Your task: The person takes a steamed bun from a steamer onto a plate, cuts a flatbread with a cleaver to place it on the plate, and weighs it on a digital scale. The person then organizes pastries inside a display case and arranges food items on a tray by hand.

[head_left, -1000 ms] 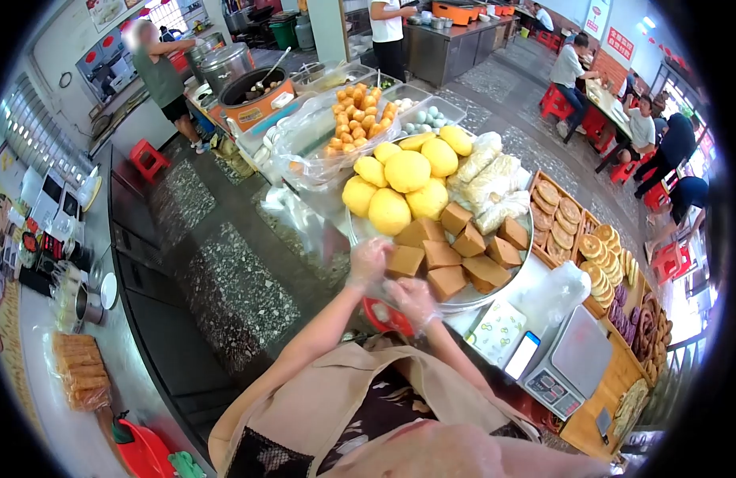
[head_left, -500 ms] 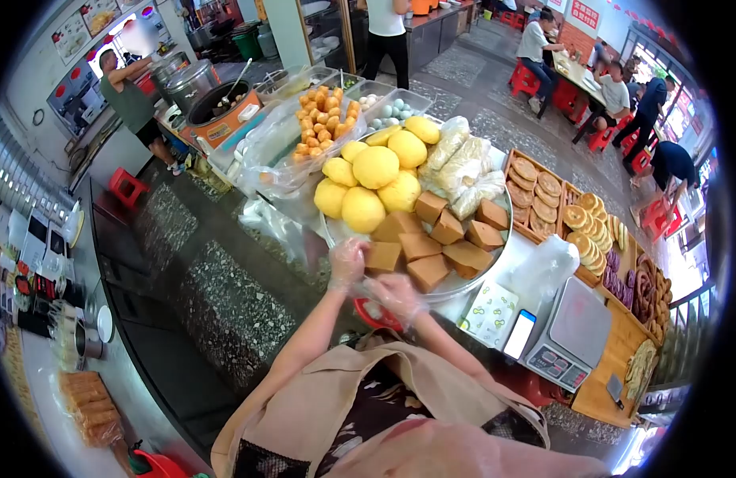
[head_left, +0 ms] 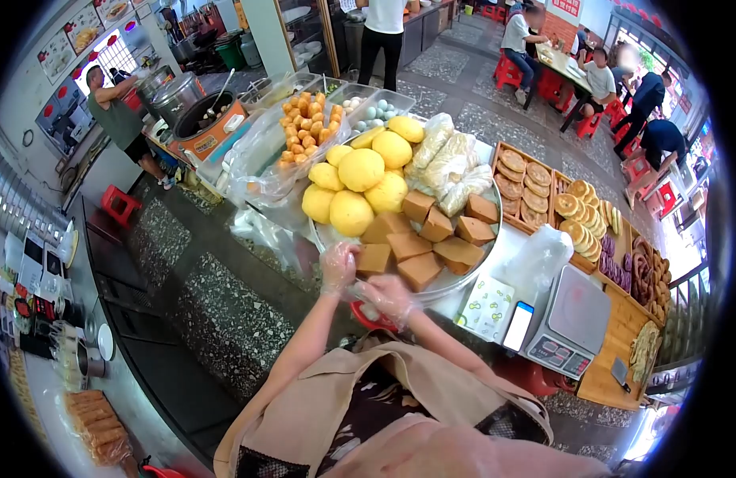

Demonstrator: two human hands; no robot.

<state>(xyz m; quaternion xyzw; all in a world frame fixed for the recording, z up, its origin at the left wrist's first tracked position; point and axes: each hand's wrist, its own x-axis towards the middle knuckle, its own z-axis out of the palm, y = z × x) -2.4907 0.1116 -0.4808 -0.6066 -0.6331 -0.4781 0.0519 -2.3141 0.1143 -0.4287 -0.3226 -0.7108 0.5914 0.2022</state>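
My left hand (head_left: pixel 338 269), in a clear plastic glove, is closed at the near left rim of a round metal tray (head_left: pixel 456 290). Its fingers are beside the nearest brown cake block (head_left: pixel 374 260); whether they touch it I cannot tell. My right hand (head_left: pixel 386 299), gloved the same way, is closed just below the rim, a little right of and lower than the left. What either hand grips, if anything, is hidden. On the tray are several brown blocks, round yellow buns (head_left: pixel 362 170) and bagged food (head_left: pixel 456 163).
Behind the tray are fried dough pieces (head_left: pixel 308 119) and eggs (head_left: pixel 376 114). To the right sit a phone (head_left: pixel 518 326), a scale (head_left: pixel 571 311), a plastic bag (head_left: pixel 543 259) and wooden trays of flatbreads (head_left: pixel 535 187). A counter (head_left: pixel 145 374) runs along the left. A person (head_left: pixel 121 119) stands by pots.
The whole view has shifted slightly, so the tray and food appear a little farther left. Both hands keep nearly the same place by the tray rim, still closed.
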